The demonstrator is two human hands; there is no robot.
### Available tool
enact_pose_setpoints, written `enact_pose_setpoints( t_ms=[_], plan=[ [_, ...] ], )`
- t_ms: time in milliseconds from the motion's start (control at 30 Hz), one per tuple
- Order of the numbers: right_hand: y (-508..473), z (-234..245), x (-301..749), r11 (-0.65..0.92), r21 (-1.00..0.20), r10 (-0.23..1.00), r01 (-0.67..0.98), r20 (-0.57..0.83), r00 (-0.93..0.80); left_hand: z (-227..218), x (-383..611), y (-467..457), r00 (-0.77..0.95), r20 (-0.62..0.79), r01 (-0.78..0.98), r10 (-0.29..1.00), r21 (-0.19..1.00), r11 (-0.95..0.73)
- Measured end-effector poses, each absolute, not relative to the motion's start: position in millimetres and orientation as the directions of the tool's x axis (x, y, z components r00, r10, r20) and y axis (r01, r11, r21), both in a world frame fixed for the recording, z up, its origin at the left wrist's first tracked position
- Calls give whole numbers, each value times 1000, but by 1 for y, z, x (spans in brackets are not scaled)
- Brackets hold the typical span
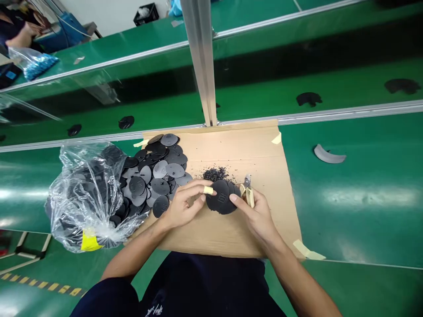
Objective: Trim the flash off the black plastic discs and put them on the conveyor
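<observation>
Over the middle of the cardboard, black plastic discs (218, 199) overlap in a small stack, the top one bearing a raised square mark. My right hand (259, 215) grips the stack's right edge with its thumb on top. The same hand also holds side cutters (248, 193) with pale yellow handles, jaws pointing away from me. At the stack's left edge, my left hand (185, 204) is closed, its taped index fingertip against the disc. Black plastic clippings (216, 174) lie just beyond the discs. A heap of similar discs (160, 169) spreads left of my hands.
A clear plastic bag (82, 193) of discs lies at the left. Under my work is taped cardboard (244, 145) on a green table (363, 198). A metal post (200, 61) rises behind it. A grey curved piece (329, 155) lies right. Another person's hands (36, 26) show upper left.
</observation>
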State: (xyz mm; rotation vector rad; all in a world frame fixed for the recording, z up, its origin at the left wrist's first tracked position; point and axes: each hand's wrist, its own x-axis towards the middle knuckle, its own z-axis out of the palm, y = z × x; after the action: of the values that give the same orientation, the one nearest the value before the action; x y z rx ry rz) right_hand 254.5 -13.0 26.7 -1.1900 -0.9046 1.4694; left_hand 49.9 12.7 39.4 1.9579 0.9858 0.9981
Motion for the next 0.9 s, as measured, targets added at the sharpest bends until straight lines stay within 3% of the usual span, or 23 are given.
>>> enact_pose_setpoints(
  t_ms=[133, 300, 633, 900],
  plan=[
    [-13, 29, 254, -189, -971, 982, -146, -188, -18, 40, 58, 6, 298, 347, 362, 889, 821, -442],
    [-16, 32, 256, -149, -988, 989, -36, -149, -3, 41, 62, 7, 276, 369, 415, 887, 787, -457],
    [-21, 29, 254, -145, -989, 989, 4, -145, 23, 41, 66, 5, 258, 342, 465, 904, 776, -427],
    [-23, 30, 253, -112, -994, 993, 11, -111, 33, 36, 72, 2, 201, 332, 376, 922, 843, -386]
  ],
)
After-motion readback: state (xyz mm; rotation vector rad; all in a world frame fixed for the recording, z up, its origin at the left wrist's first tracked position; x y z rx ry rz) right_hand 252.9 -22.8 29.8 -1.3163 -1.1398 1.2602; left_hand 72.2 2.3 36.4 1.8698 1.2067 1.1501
